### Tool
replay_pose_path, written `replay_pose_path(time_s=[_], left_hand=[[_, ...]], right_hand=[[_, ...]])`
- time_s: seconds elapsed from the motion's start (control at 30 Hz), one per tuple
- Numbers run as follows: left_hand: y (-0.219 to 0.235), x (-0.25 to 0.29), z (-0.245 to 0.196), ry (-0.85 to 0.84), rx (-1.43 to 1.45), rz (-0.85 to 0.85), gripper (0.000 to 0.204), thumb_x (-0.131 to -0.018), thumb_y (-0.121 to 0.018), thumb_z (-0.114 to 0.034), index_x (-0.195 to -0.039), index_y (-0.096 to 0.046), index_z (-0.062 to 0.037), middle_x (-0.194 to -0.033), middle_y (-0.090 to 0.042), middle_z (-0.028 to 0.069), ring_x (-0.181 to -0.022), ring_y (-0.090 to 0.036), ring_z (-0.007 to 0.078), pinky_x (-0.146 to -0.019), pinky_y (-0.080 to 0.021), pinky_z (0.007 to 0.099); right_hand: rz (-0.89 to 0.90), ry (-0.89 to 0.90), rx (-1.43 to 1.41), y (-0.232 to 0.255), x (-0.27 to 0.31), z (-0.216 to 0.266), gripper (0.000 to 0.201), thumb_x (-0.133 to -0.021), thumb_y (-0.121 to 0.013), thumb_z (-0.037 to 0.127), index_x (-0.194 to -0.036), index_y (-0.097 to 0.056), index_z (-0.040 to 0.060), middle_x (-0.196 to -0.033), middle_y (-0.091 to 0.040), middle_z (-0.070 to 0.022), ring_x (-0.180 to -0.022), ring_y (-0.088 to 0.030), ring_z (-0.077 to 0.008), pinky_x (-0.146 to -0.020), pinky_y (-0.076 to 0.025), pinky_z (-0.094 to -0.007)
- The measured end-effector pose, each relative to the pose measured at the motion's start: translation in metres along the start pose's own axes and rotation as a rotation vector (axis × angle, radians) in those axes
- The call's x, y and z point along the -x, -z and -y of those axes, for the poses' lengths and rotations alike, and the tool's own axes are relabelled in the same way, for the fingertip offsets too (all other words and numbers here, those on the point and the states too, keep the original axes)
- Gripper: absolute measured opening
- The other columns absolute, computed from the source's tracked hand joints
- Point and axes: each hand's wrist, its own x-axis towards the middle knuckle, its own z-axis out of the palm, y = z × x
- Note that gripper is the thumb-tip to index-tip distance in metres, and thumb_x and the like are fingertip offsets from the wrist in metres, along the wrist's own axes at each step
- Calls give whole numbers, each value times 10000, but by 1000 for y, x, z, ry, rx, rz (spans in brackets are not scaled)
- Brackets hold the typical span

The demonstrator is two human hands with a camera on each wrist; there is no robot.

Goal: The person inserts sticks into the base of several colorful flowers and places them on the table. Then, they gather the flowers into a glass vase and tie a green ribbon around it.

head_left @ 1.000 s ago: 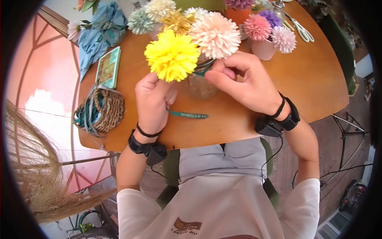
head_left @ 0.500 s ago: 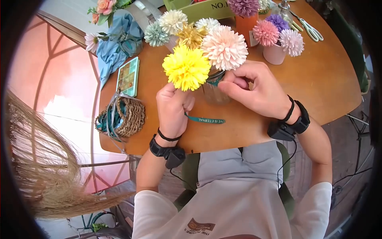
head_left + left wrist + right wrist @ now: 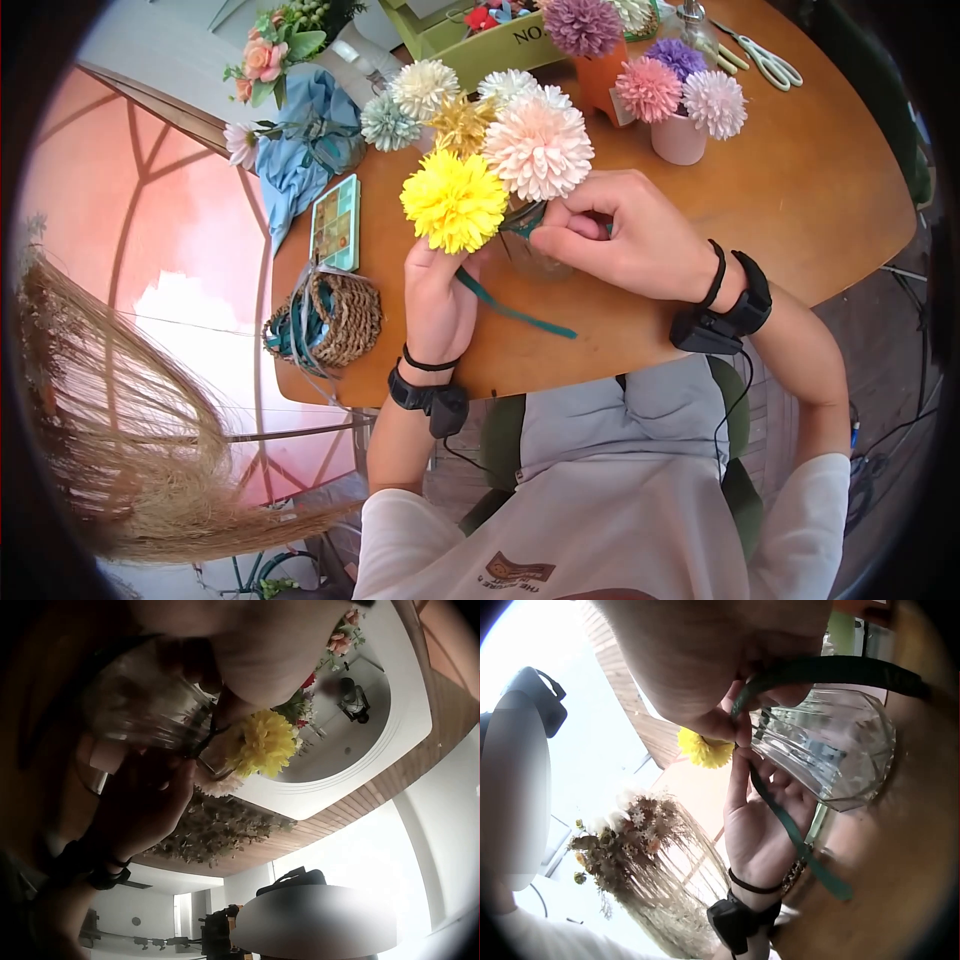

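A clear glass vase (image 3: 847, 754) stands on the table with a green ribbon (image 3: 784, 817) drawn around its neck. At the neck my right hand (image 3: 640, 235) pinches the ribbon between thumb and curled forefinger; one ribbon end arches over the glass in the right wrist view. My left hand (image 3: 438, 300) meets it there, pinching the ribbon at the near left side, with a loose tail trailing over the tabletop. Above the hands, a yellow pompom flower (image 3: 455, 200) and a pale pink flower (image 3: 538, 150) hide much of the vase mouth in the head view.
A woven basket (image 3: 350, 315) with ribbons sits at the left, below a teal compartment box (image 3: 336, 222) and a blue cloth (image 3: 290, 160). Behind are a green box (image 3: 480, 50) and a pink pot (image 3: 680, 142) of flowers. Scissors (image 3: 770, 62) lie at the back right.
The head view has shifted. My left hand has turned so more of its palm shows, and the loose ribbon tail now slants with its lettering out of sight. My right hand keeps its pinch.
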Motion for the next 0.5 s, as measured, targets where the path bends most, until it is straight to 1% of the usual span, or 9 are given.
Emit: replay_pose_path(time_s=[0.1,0.2,0.3,0.4,0.5], left_hand=[[20,0,3,-48,-108,128,302,-989,-564,-65,-1286,-581,-10,-1204,-636,51,-1068,-582,195,-989,-420,378],[13,4,1,-100,-154,108,270,-989,-576,-60,-1250,-612,-1,-1203,-642,52,-1074,-593,196,-1000,-434,385],[14,4,0,-113,-180,123,254,-983,-592,-43,-1229,-637,6,-1225,-646,65,-1123,-596,191,-1022,-438,382],[22,3,-1,-162,-260,184,287,-972,-627,-8,-1254,-641,42,-1254,-657,77,-1145,-601,144,-990,-455,304],[20,3,-2,-225,-458,112,252,-960,-653,-19,-1205,-666,35,-1231,-644,58,-1107,-601,129,-951,-457,282]], right_hand=[[3,-1,-5,-1,1,-1,237,-872,-714,180,-743,-634,-3,-586,-476,-61,-540,-463,-174,-541,-402,-329],[1,25,8,0,0,-1,239,-874,-719,187,-749,-642,-2,-586,-476,-62,-536,-466,-188,-541,-407,-334],[0,44,21,3,0,1,237,-876,-724,193,-758,-655,0,-588,-487,-65,-535,-479,-193,-541,-412,-337],[-17,51,11,2,1,1,234,-877,-728,199,-768,-666,1,-590,-498,-70,-538,-495,-192,-541,-417,-338],[-17,41,10,2,2,0,235,-877,-733,205,-778,-676,0,-592,-506,-73,-540,-504,-192,-542,-421,-337]])
